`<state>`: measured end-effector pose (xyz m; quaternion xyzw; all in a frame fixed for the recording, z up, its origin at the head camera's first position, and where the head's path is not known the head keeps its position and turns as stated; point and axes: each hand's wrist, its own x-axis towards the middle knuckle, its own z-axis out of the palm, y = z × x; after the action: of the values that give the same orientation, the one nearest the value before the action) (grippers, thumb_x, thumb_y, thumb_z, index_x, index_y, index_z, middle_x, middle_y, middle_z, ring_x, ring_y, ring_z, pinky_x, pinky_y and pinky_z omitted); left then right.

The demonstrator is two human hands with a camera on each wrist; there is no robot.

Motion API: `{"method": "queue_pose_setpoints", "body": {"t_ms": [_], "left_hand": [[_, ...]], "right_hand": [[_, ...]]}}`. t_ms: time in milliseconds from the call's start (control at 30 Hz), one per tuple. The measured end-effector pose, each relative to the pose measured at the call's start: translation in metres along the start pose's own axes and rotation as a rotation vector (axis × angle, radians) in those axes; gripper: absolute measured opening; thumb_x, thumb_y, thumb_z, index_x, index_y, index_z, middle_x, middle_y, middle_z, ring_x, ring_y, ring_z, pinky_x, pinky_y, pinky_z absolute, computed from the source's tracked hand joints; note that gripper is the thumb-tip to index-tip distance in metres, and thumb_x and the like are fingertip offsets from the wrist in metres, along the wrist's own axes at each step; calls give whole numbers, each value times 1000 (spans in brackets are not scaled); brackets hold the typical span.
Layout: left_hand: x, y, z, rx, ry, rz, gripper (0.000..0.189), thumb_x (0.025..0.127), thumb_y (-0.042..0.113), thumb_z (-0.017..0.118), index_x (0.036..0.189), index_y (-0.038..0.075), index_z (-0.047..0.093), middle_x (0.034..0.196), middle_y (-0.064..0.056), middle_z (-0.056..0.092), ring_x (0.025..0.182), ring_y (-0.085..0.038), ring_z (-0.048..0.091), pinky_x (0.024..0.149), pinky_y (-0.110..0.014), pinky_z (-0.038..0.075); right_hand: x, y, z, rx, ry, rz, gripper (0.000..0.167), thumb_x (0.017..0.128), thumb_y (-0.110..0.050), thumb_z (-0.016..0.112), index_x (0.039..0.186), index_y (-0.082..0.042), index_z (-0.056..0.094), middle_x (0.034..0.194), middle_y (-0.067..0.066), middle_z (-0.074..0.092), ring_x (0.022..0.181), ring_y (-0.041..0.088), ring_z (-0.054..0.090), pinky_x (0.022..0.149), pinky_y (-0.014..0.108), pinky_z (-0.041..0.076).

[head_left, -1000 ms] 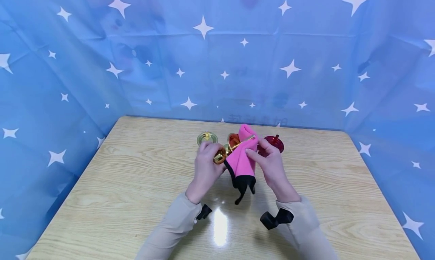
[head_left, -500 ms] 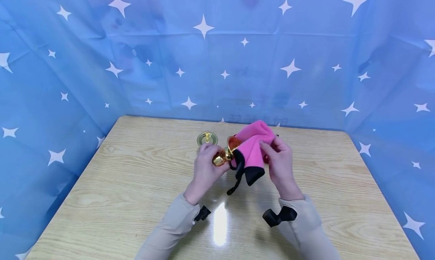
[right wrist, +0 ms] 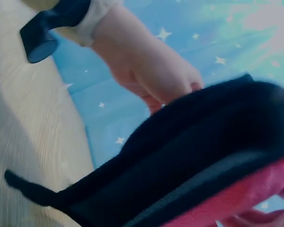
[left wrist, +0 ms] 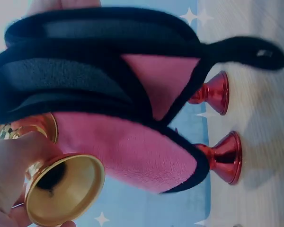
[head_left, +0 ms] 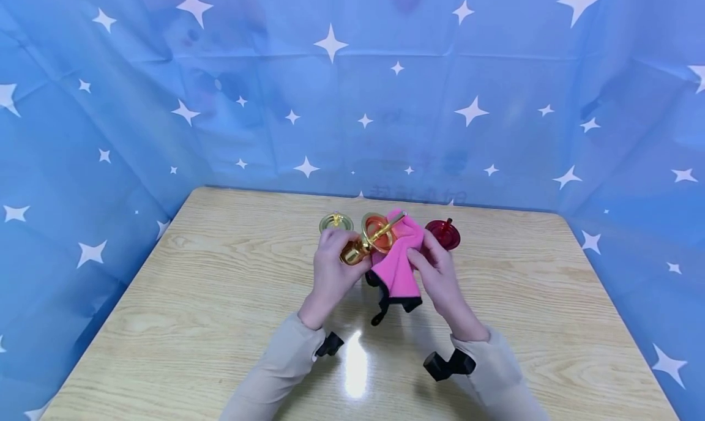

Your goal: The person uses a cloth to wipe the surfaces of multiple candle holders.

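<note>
A shiny gold candlestick with a wide dish and a thin stem is tilted above the table, its stem pointing up and to the right. My left hand grips its lower end; the flared gold base faces the camera in the left wrist view. Between finger and thumb, my right hand pinches a pink cloth with black edging and a hanging loop. The cloth lies against the right side of the gold dish. In the right wrist view the cloth's dark edge covers the contact.
A red candlestick stands behind my right hand, and a pale yellow-green one behind my left. Two red flared bases show in the left wrist view, one being this red base. A starry blue curtain borders the wooden table.
The cloth first moved right, over the gold stem, then came back left and down. The dish and stem are uncovered now, and the red candlestick shows again. My left hand barely moved.
</note>
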<state>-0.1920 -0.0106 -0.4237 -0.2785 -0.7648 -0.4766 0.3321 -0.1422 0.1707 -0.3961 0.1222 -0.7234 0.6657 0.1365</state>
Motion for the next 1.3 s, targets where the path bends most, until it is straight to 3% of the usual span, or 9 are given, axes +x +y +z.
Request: {"method": "queue_pose_setpoints", "body": {"t_ms": [100, 200, 333, 433, 467, 667, 867, 1067, 1300], "left_hand": [[2, 1, 2, 45, 17, 17, 26, 61, 4, 78, 83, 4, 63, 83, -8, 66, 86, -24, 53, 70, -35, 50], [2, 1, 3, 84, 21, 33, 25, 60, 2, 75, 82, 4, 63, 83, -7, 66, 87, -23, 53, 72, -34, 51], [3, 2, 4, 107, 19, 53, 25, 61, 3, 75, 83, 5, 64, 83, -7, 67, 88, -24, 54, 73, -33, 51], [2, 2, 4, 120, 9, 53, 27, 60, 3, 76, 84, 5, 64, 84, -7, 67, 89, -24, 54, 72, -33, 50], [2, 2, 4, 125, 6, 50, 28, 60, 3, 77, 84, 5, 64, 84, -7, 67, 89, -24, 54, 72, -33, 51], [-1, -1, 4, 136, -4, 41, 29, 59, 5, 76, 85, 6, 64, 83, -5, 67, 90, -23, 54, 70, -33, 50], [-3, -2, 6, 117, 12, 40, 27, 60, 6, 76, 84, 6, 64, 82, -6, 67, 87, -24, 54, 73, -36, 48], [-4, -4, 7, 101, 18, 19, 26, 58, 4, 76, 81, 6, 64, 80, -5, 67, 84, -23, 53, 70, -34, 50], [-2, -3, 6, 142, 1, 63, 26, 61, 7, 75, 83, 7, 64, 81, -4, 67, 86, -24, 53, 72, -34, 48]], "right_hand": [[-3, -2, 3, -84, -60, -55, 44, 93, 1, 47, 135, 7, 40, 112, 17, 58, 97, 8, 56, 79, 16, 47], [-4, -6, 8, -216, -29, -99, 54, 87, 4, 57, 138, 5, 39, 131, 22, 51, 111, 12, 52, 87, 14, 43], [-4, -8, 12, -396, 89, -286, 47, 76, 16, 59, 122, 7, 56, 101, 22, 62, 81, 17, 54, 67, 11, 40], [-4, 1, 10, -511, 137, -418, 43, 70, 18, 53, 110, 6, 64, 89, 20, 60, 71, 20, 49, 59, 19, 38], [-4, 6, 8, -534, 137, -436, 43, 70, 16, 53, 109, 4, 65, 93, 20, 60, 72, 21, 51, 59, 21, 40], [-11, 1, 4, -662, 108, -431, 42, 71, 12, 55, 110, 1, 66, 94, 19, 60, 71, 22, 55, 54, 32, 47], [-13, -10, -2, -710, 62, -409, 44, 72, 13, 54, 114, 4, 64, 89, 17, 58, 67, 19, 51, 49, 26, 43], [-16, -16, -6, -748, 29, -400, 42, 71, 13, 54, 108, -1, 68, 91, 15, 59, 68, 19, 50, 49, 24, 42], [-15, -19, 0, -737, 64, -528, 45, 71, 11, 50, 108, -8, 69, 92, 16, 59, 67, 21, 52, 47, 27, 39]]}}
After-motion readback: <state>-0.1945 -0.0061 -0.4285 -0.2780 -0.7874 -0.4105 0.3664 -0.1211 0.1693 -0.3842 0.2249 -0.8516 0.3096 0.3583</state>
